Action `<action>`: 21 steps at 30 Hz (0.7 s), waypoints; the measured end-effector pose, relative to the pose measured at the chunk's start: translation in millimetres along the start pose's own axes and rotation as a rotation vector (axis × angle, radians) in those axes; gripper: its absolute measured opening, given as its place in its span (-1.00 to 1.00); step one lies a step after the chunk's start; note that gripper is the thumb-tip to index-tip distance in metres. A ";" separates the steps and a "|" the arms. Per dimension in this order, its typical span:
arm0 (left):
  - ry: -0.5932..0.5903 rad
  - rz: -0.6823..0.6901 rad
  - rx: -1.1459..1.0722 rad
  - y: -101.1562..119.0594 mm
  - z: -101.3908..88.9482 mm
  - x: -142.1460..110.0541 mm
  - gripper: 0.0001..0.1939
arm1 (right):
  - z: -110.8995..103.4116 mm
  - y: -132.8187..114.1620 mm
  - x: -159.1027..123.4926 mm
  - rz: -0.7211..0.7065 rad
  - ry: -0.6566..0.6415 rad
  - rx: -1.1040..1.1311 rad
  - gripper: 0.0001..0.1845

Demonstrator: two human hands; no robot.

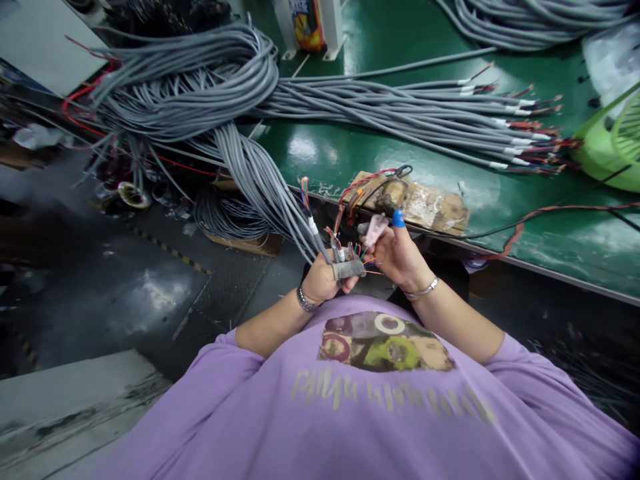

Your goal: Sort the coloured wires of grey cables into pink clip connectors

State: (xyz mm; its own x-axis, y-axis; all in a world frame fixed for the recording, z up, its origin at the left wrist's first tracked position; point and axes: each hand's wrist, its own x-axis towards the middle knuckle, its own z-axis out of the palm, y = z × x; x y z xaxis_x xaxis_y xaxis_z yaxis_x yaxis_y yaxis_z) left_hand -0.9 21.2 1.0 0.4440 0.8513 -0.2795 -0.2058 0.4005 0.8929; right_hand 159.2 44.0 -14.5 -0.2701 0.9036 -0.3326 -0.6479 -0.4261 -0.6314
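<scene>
My left hand (321, 277) is closed around the stripped ends of several grey cables, and a short grey sleeve-like piece (349, 269) lies across its fingers. Thin coloured wires (356, 252) fan out from these ends between my hands. My right hand (400, 259) is beside them with curled fingers touching the wires; what they pinch is too small to tell. Its thumb has a blue cover (399, 219). A pale pink wrap or piece (376, 230) is at its index finger. Another cable end with coloured strands (305, 193) sticks up past my left hand.
A large coil of grey cables (185, 87) lies on the green bench (300, 147), with stripped ends (535, 133) to the right. A wooden board (440, 208) lies at the bench edge. A green fan (610, 140) stands right. More cables (230, 213) sit below the bench.
</scene>
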 end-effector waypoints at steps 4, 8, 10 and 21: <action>-0.100 -0.050 -0.028 5.7 -5.7 7.4 -0.61 | -2.8 0.7 0.0 -0.044 -0.018 -0.018 -0.56; -0.162 -0.092 -0.044 8.7 -9.8 19.5 -0.60 | -2.8 5.5 0.8 -0.076 0.008 -0.044 -0.52; -0.168 -0.110 -0.054 8.3 -10.9 24.4 -0.59 | -1.2 6.7 1.0 -0.069 0.023 -0.042 -0.49; -0.154 -0.141 -0.001 1.6 -9.9 28.0 -0.59 | 5.5 7.9 0.6 -0.112 0.112 0.005 -0.48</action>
State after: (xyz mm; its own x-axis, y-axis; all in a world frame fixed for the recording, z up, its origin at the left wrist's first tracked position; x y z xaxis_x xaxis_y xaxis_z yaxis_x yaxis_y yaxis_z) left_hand 2.6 49.0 -9.0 0.5969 0.7249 -0.3438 -0.1335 0.5122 0.8484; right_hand 149.9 41.4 -15.8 -0.1147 0.9347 -0.3363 -0.6732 -0.3221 -0.6656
